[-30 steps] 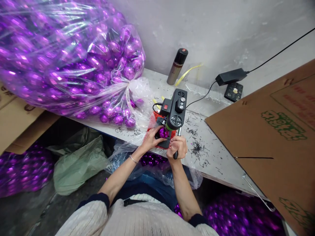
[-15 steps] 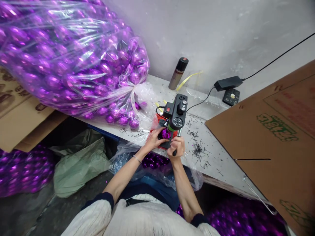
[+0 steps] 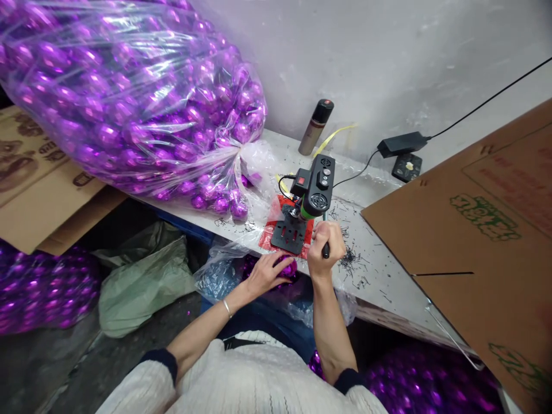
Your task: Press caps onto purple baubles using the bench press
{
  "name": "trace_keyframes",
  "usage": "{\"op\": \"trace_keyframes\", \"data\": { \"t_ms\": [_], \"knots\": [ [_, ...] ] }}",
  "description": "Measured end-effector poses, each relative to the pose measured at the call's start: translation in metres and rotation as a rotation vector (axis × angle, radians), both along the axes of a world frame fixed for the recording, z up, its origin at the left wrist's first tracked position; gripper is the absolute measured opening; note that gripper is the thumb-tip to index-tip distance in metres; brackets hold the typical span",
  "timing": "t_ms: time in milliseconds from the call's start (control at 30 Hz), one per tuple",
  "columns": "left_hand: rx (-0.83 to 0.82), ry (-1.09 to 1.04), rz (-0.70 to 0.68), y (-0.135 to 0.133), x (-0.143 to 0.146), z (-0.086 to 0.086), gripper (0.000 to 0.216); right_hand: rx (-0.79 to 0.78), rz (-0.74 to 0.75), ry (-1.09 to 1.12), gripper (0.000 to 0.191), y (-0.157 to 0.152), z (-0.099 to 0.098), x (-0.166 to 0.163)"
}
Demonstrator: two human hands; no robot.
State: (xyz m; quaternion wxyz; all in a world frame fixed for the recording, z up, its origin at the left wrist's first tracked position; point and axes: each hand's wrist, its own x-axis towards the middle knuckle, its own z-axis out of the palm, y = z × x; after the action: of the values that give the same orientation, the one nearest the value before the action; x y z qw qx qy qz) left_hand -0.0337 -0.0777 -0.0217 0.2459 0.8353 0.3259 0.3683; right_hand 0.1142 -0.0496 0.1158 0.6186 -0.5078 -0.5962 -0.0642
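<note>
My left hand (image 3: 265,275) is at the table's front edge, its thumb and fingers around a shiny purple ball (image 3: 288,267). Below that hand lies an open plastic bag (image 3: 215,279) with more purple balls, partly hidden by the hand. My right hand (image 3: 326,244) is closed around the black lever handle (image 3: 325,250) of a small bench drill press (image 3: 318,187). The black base plate (image 3: 288,233) of the press shows bare on a red sheet (image 3: 268,230). The drill's tip is too small to make out.
A large clear sack of purple balls (image 3: 142,109) lies at the left, tied at its neck. Behind the press stand a spray can (image 3: 316,127) and a power adapter (image 3: 402,144) with its cord. Dark shavings (image 3: 351,256) litter the table. A cardboard box (image 3: 474,241) rises at right.
My left hand has drawn the purple ball off the press's base plate toward me, down to the bag. My right hand has moved up and right with the lever handle.
</note>
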Motion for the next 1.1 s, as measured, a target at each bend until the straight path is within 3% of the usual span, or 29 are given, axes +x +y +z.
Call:
{"op": "trace_keyframes", "data": {
  "t_ms": [100,167,233,267,333,400,500,600,767,867,967,1100],
  "knots": [
    [0.038,0.091,-0.021,-0.010,-0.008,-0.002,0.072,0.017,0.004,-0.031,0.028,-0.002,-0.010,-0.001],
    [0.065,0.101,-0.009,0.010,-0.012,0.009,0.071,0.028,0.014,-0.055,0.027,-0.003,-0.013,-0.001],
    [0.076,0.111,0.114,0.051,-0.018,0.028,0.047,0.031,0.025,-0.071,0.027,-0.003,-0.013,-0.001],
    [0.067,0.121,0.241,0.077,-0.021,0.039,0.037,0.033,0.028,-0.068,0.027,-0.003,-0.012,-0.001],
    [0.026,0.206,0.477,0.135,-0.028,0.061,0.038,0.035,0.028,-0.049,0.027,-0.003,-0.012,-0.001],
    [-0.028,0.359,0.622,0.189,-0.033,0.078,0.040,0.036,0.021,-0.031,0.028,-0.002,-0.012,-0.003],
    [-0.171,0.627,0.570,0.246,-0.030,0.091,0.035,0.041,0.015,-0.024,0.027,-0.001,-0.013,-0.004],
    [-0.207,0.687,0.485,0.266,-0.019,0.094,0.032,0.042,0.020,-0.034,0.027,-0.001,-0.014,-0.004],
    [-0.194,0.611,0.486,0.244,-0.021,0.103,0.039,0.044,0.016,-0.085,0.025,-0.001,-0.015,-0.001],
    [-0.241,0.310,0.521,0.205,-0.038,0.108,0.050,0.039,0.008,-0.089,0.025,-0.001,-0.015,0.000],
    [-0.529,-0.224,0.444,0.158,-0.054,0.108,0.042,0.036,0.016,-0.056,0.026,-0.001,-0.011,-0.001],
    [-1.053,-0.893,0.169,0.104,-0.056,0.097,0.036,0.005,0.024,-0.010,0.029,0.000,0.001,-0.001]
  ]
}}
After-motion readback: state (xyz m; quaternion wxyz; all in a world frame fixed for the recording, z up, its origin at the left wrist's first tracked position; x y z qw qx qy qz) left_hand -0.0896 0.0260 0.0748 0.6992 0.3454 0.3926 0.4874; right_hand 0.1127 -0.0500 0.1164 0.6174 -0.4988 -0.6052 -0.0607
